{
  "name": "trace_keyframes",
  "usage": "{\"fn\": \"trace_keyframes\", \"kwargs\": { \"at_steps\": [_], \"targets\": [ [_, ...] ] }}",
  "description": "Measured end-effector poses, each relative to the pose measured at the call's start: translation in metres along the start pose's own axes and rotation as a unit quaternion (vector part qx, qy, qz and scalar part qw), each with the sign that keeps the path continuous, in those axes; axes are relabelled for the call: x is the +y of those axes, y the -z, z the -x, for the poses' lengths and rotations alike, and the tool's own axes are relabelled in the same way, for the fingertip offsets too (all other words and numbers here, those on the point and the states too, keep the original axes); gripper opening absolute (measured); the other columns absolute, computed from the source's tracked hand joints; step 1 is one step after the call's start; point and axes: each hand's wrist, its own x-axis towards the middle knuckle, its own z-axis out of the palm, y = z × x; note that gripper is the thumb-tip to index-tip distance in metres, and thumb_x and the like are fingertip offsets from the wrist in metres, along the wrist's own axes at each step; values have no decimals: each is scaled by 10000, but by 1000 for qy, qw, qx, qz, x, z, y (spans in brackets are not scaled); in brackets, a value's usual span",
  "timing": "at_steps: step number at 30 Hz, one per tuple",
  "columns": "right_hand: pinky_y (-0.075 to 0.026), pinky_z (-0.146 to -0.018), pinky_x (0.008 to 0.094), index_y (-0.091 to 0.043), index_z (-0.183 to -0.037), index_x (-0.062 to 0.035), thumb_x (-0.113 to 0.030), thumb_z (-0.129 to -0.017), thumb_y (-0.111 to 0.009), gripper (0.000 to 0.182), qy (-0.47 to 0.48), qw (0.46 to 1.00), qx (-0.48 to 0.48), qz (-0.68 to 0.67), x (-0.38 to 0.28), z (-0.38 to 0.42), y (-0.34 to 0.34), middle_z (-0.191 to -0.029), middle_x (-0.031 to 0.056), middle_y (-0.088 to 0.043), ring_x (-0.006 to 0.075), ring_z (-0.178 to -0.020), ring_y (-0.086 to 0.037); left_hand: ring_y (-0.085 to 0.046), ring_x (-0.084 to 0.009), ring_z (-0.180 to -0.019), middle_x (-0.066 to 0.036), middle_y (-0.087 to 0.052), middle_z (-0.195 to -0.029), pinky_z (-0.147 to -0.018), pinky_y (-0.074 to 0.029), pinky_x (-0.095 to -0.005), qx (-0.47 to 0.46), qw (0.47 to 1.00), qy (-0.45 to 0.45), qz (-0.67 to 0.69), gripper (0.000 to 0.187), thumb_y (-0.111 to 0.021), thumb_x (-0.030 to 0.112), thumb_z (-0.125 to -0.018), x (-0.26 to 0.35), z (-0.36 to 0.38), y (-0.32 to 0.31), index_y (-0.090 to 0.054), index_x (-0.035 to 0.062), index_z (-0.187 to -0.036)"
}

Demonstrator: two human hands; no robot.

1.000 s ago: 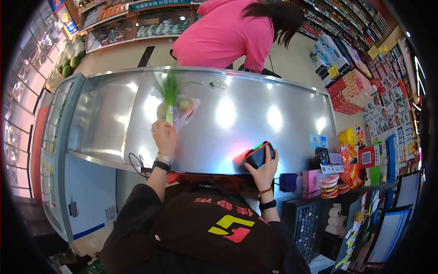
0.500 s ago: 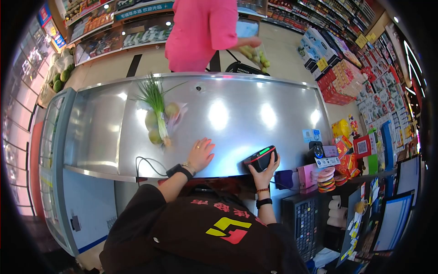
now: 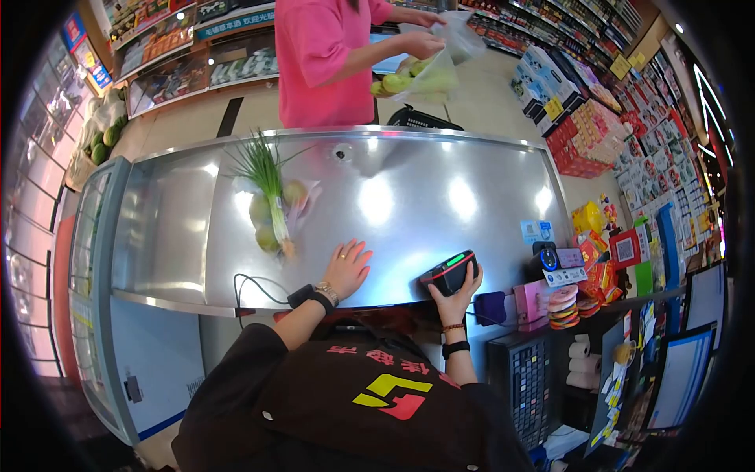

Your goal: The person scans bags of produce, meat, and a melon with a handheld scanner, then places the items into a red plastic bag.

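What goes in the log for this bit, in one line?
left hand: flat on shiny steel counter | right hand: holding black handheld scanner | green onions: lying on counter

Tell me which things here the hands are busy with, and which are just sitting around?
In use:
- handheld scanner, held in the right hand
- steel counter, with the left hand flat on it
- bag of round fruit with green onions, nearest that hand

Just lying about:
- tape rolls
- keyboard
- paper rolls
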Motion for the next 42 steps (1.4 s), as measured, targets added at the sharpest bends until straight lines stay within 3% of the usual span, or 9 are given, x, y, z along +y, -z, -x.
{"fn": "trace_keyframes", "kwargs": {
  "at_steps": [17,20,23,26,29,32,35,41,42],
  "targets": [
    [-349,-1132,488,-325,-1496,-139,-246,-562,-940,1124,-1,1000,2,-1,0,-1,1,-1540,215,-205,431,-1396,-306,-393,-346,-1371,-141,-510,-1379,-1146,-279,-541,7,999,7,31,383,-632,238,-889,-1,-1,-5,-596,103,-1246],
    [-342,-1136,488,-321,-1496,-136,-248,-561,-941,1127,-9,1000,-10,-18,-4,1,6,-1537,220,-209,433,-1395,-307,-481,-347,-1277,-136,-554,-1319,-1087,-355,-515,16,999,-9,49,319,-634,201,-882,-5,-3,0,-622,90,-1180],
    [-352,-1122,497,-323,-1487,-128,-269,-564,-940,1119,6,1000,-30,-2,-11,9,16,-1527,237,-217,446,-1381,-321,-531,-347,-1179,-136,-591,-1228,-1009,-414,-488,-26,985,31,170,250,-647,153,-863,-7,-10,11,-643,84,-1104],
    [-372,-1103,506,-338,-1470,-126,-301,-569,-933,1094,7,999,-51,-8,-19,22,25,-1514,250,-233,453,-1369,-336,-560,-347,-1093,-128,-609,-1175,-940,-446,-465,75,983,-47,162,233,-654,136,-850,14,-35,39,-646,81,-1076],
    [-391,-1092,501,-344,-1473,-138,-303,-567,-931,1093,2,998,-62,-8,-22,31,29,-1509,242,-246,443,-1359,-359,-552,-336,-1124,-124,-605,-1189,-982,-426,-458,109,982,-94,124,260,-677,133,-828,37,-88,62,-646,84,-1081],
    [-407,-1083,494,-351,-1474,-142,-302,-563,-931,1091,-8,998,-67,-9,-29,33,34,-1509,229,-254,433,-1353,-375,-558,-326,-1101,-111,-620,-1199,-1016,-398,-456,114,986,-118,25,355,-714,222,-796,46,-140,57,-636,94,-1117],
    [-421,-1076,483,-358,-1473,-141,-296,-562,-929,1086,-21,997,-69,-13,-31,33,37,-1509,215,-261,423,-1354,-382,-541,-299,-1164,-101,-608,-1177,-1076,-327,-538,119,987,-105,-34,338,-700,281,-785,53,-162,33,-656,105,-1070],
    [-418,-1076,477,-365,-1472,-131,-281,-572,-924,1070,-62,995,-72,-28,-35,33,48,-1506,212,-264,413,-1359,-379,-544,-300,-1192,-86,-622,-1089,-1083,-319,-564,-7,994,-111,-19,333,-737,322,-740,20,-100,41,-647,120,-989],
    [-417,-1077,476,-367,-1471,-130,-279,-572,-923,1068,-62,995,-71,-29,-35,32,49,-1505,211,-264,412,-1358,-380,-555,-300,-1180,-86,-619,-1065,-1094,-309,-573,15,992,-123,-6,274,-714,279,-744,13,-81,53,-645,120,-956]
  ]
}}
